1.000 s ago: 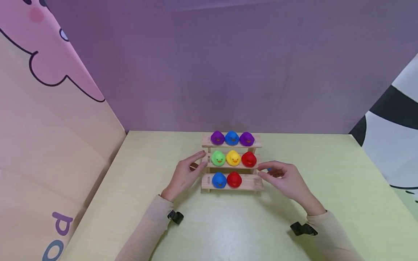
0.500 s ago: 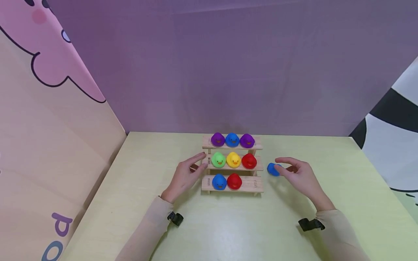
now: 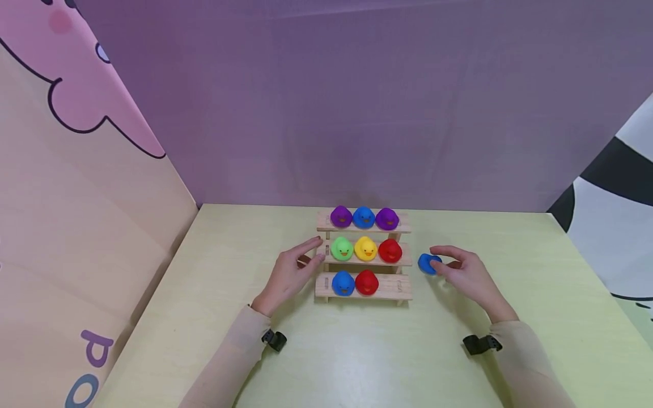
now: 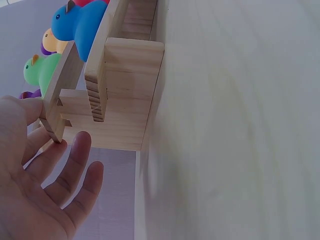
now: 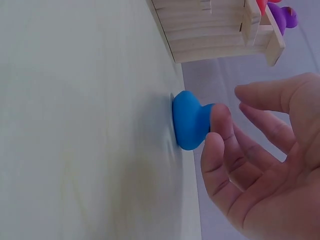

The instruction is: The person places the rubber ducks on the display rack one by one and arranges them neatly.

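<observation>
A three-step wooden stand (image 3: 388,288) carries rubber ducks. Purple (image 3: 341,216), blue (image 3: 364,217) and purple (image 3: 387,219) ducks sit on top; green (image 3: 342,248), yellow (image 3: 365,248) and red (image 3: 390,250) in the middle; blue (image 3: 343,283) and red (image 3: 367,282) at the bottom, with bare wood to their right. My left hand (image 3: 293,277) pinches the left end of the middle board (image 4: 62,95). Right of the stand, another blue duck (image 5: 187,120) is at the tabletop. Bent fingertips of my right hand (image 5: 270,165) meet its head; the thumb stays apart.
A pale wooden tabletop (image 3: 326,351) lies under everything. Behind it rises a purple backdrop (image 3: 326,113). Printed panels flank it, with a pink cartoon shape (image 3: 102,85) on the left. Each wrist wears a small black camera.
My right hand has drawn away rightward from the stand's right end, exposing the loose blue duck. That duck looks slightly turned and farther right. The left hand stays put.
</observation>
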A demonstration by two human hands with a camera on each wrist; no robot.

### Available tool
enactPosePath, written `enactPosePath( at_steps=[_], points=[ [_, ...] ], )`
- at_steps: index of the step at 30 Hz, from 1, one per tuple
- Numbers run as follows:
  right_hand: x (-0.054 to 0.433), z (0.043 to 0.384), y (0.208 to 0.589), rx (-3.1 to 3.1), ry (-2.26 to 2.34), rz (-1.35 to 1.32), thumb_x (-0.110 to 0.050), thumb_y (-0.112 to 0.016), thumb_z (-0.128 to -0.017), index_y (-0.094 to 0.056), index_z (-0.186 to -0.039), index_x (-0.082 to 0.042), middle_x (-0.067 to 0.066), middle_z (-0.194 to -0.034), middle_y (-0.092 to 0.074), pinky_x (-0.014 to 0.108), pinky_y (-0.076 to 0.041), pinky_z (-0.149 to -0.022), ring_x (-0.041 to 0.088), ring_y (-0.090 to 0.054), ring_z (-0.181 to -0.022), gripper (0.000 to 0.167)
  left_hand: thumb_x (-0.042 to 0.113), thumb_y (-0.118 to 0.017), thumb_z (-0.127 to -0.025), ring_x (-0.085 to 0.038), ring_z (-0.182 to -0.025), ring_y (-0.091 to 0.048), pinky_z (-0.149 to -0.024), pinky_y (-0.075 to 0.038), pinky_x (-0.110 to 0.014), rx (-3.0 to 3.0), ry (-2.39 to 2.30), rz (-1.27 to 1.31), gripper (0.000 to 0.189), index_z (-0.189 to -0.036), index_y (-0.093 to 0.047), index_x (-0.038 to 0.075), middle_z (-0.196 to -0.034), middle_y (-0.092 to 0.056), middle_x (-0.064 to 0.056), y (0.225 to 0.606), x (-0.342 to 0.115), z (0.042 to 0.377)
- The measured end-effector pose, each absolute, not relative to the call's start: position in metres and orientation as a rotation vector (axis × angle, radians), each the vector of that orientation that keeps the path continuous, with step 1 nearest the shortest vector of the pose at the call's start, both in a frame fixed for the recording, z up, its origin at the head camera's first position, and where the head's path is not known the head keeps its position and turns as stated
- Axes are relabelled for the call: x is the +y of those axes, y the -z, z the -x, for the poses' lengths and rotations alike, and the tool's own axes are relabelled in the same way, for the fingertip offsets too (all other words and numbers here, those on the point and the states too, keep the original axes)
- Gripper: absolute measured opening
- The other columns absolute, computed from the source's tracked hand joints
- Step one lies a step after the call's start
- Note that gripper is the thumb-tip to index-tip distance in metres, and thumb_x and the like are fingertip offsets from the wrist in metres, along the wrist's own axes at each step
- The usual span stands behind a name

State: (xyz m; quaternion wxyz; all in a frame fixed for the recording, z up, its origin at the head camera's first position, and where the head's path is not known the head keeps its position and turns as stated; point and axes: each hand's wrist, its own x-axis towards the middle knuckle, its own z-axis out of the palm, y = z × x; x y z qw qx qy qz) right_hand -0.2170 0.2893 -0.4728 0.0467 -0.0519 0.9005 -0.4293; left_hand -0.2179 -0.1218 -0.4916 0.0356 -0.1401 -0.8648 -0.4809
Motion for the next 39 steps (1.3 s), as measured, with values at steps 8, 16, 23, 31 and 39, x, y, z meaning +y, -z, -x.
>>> enactPosePath(
  at_steps=[8, 16, 23, 31, 39],
  points=[
    [0.2907, 0.2239, 0.4772, 2.759, 1.275, 0.164, -0.030, -0.067, -0.107, -0.061, -0.148, -0.004, 0.024, -0.146, -0.064, 0.027, -0.057, -0.073, 0.024, -0.070, -0.097, 0.049, 0.032, -0.066, -0.108, -0.020, -0.099, -0.075, -0.085, -0.063, -0.030, -2.649, 1.482, 0.438, 0.046, -0.151, -0.063, 0.018, -0.158, -0.059, -0.001, 0.4917, -0.1221, 0.2177],
    [0.2927, 0.2254, 0.4796, 2.739, 1.256, 0.139, -0.028, -0.068, -0.106, -0.064, -0.144, -0.003, 0.027, -0.136, -0.069, 0.030, -0.055, -0.073, 0.024, -0.071, -0.096, 0.046, 0.031, -0.066, -0.108, -0.020, -0.100, -0.075, -0.087, -0.063, -0.031, -2.642, 1.503, 0.450, 0.047, -0.151, -0.062, 0.016, -0.159, -0.058, 0.000, 0.4916, -0.1231, 0.2183],
    [0.2969, 0.2254, 0.4811, 2.717, 1.236, 0.151, -0.027, -0.068, -0.106, -0.063, -0.145, -0.003, 0.024, -0.122, -0.075, 0.031, -0.052, -0.076, 0.022, -0.073, -0.096, 0.046, 0.031, -0.067, -0.107, -0.019, -0.099, -0.075, -0.087, -0.063, -0.030, -2.646, 1.500, 0.439, 0.045, -0.151, -0.063, 0.020, -0.158, -0.059, 0.001, 0.4922, -0.1226, 0.2184],
    [0.2975, 0.2255, 0.4806, 2.736, 1.244, 0.138, -0.030, -0.070, -0.105, -0.064, -0.145, -0.003, 0.021, -0.117, -0.078, 0.031, -0.052, -0.075, 0.020, -0.073, -0.092, 0.049, 0.031, -0.067, -0.107, -0.020, -0.099, -0.075, -0.087, -0.063, -0.032, -2.654, 1.499, 0.425, 0.045, -0.151, -0.063, 0.021, -0.158, -0.059, 0.002, 0.4911, -0.1223, 0.2180],
    [0.2970, 0.2232, 0.4805, 2.782, 1.231, 0.106, -0.043, -0.074, -0.101, -0.067, -0.142, -0.006, 0.023, -0.131, -0.073, 0.030, -0.056, -0.075, 0.022, -0.073, -0.096, 0.055, 0.031, -0.067, -0.107, -0.020, -0.099, -0.075, -0.086, -0.063, -0.031, -2.657, 1.499, 0.417, 0.045, -0.151, -0.063, 0.020, -0.158, -0.059, 0.002, 0.4917, -0.1221, 0.2185]
  ],
)
